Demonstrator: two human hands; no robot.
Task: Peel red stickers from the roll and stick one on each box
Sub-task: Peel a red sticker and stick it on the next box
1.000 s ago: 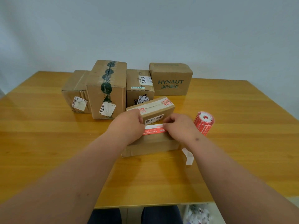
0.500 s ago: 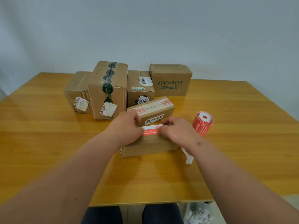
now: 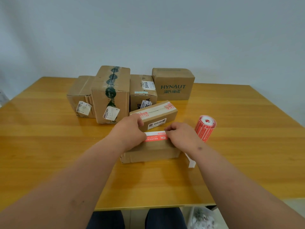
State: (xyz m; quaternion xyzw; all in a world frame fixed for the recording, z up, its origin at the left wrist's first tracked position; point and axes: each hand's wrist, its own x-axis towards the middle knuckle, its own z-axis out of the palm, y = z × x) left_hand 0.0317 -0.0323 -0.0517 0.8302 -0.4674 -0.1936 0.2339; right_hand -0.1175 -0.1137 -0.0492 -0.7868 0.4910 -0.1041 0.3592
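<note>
Hands [image 3: 155,136] still press sticker [image 3: 155,138] on box [image 3: 148,154].

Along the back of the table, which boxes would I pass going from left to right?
Low box with white label → tall box with green tape → box marked BAHA → HYNAUT box.

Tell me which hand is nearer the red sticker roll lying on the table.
Right. The right hand rests on the near cardboard box just beside the red sticker roll; the left hand is farther across.
</note>
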